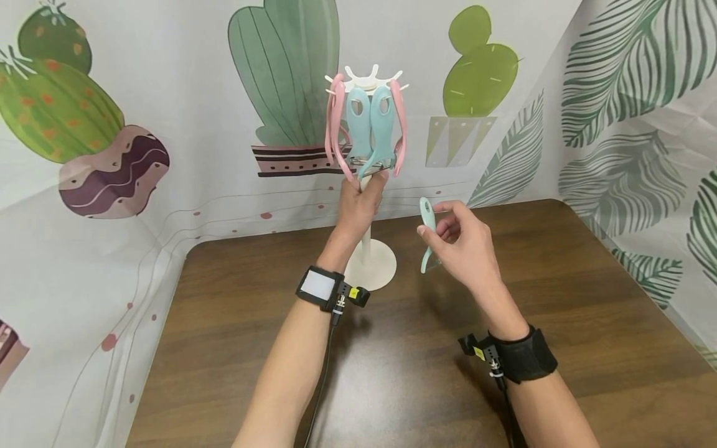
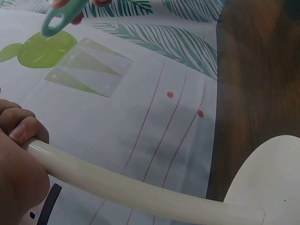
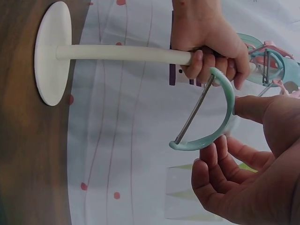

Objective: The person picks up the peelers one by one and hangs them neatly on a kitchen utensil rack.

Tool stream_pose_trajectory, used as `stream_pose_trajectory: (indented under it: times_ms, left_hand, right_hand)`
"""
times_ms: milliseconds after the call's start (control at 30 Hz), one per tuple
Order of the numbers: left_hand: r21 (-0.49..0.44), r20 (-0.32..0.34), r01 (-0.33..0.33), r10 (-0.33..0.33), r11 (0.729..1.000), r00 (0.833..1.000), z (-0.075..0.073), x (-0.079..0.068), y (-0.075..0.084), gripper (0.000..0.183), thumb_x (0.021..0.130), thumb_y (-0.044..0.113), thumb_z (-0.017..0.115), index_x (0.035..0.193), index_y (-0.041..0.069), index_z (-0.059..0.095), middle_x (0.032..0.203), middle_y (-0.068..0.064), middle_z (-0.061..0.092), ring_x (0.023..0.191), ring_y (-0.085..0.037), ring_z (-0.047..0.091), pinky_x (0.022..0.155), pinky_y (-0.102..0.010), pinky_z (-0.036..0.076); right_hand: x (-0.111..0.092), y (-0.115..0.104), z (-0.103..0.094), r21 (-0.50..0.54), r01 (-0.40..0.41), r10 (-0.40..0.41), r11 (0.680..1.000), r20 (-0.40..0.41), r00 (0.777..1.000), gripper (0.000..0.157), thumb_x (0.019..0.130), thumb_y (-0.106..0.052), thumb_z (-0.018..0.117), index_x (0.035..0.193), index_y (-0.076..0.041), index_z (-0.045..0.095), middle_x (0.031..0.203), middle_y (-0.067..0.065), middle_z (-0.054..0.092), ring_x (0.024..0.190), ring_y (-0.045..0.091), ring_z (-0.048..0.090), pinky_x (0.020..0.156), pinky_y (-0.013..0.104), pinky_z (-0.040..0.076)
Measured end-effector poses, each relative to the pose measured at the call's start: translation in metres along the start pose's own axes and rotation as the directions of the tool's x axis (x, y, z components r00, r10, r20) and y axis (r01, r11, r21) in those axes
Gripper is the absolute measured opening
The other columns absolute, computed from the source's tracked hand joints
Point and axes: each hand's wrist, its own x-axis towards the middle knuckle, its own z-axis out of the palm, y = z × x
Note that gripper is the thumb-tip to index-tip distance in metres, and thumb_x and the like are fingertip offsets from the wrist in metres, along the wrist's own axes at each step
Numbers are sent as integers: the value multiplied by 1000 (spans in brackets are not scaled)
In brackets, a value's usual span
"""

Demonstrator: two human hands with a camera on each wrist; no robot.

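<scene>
A white stand with a round base [image 1: 381, 267] rises to a ring of prongs [image 1: 366, 81]. Pink peelers [image 1: 399, 115] and light blue peelers [image 1: 359, 124] hang from it. My left hand [image 1: 360, 202] grips the upper pole [image 2: 117, 183], just below the hanging peelers. To the right of the stand, my right hand [image 1: 467, 246] pinches a mint-green peeler [image 1: 428, 214] between thumb and fingers, apart from the rack. Its hole end points up in the head view. The curved head and metal blade of this peeler [image 3: 228, 96] show in the right wrist view.
The brown wooden table [image 1: 246, 348] carries the stand near its back edge. Behind it hangs a white cloth [image 1: 190, 112] printed with cacti and leaves. A wrist camera with a cable [image 1: 322, 373] is strapped to each arm.
</scene>
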Motion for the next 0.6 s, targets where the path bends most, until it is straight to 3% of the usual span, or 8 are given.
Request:
stream_pose_trajectory:
  times_ms: [233,600]
  left_hand:
    - [-2,-13,4,-4,1000,1000,-2,3,-21,38,101,12,47,66,4,38,47,-1,32,39,-19,29,37,-29,23]
    - [18,-17,-1,1,1000,1000,-3,2,-22,43,101,23,50,62,7,38,46,-4,31,37,-20,28,36,-31,22]
  right_hand:
    - [5,-5,-2,13,-9,9,1000,-22,1000,43,83,-40,74,119,-21,61,78,-5,59,70,8,58,61,25,47]
    - [12,-11,-3,48,8,-5,999,-49,999,43,83,-39,75,119,-20,61,79,-4,59,70,7,58,63,22,48]
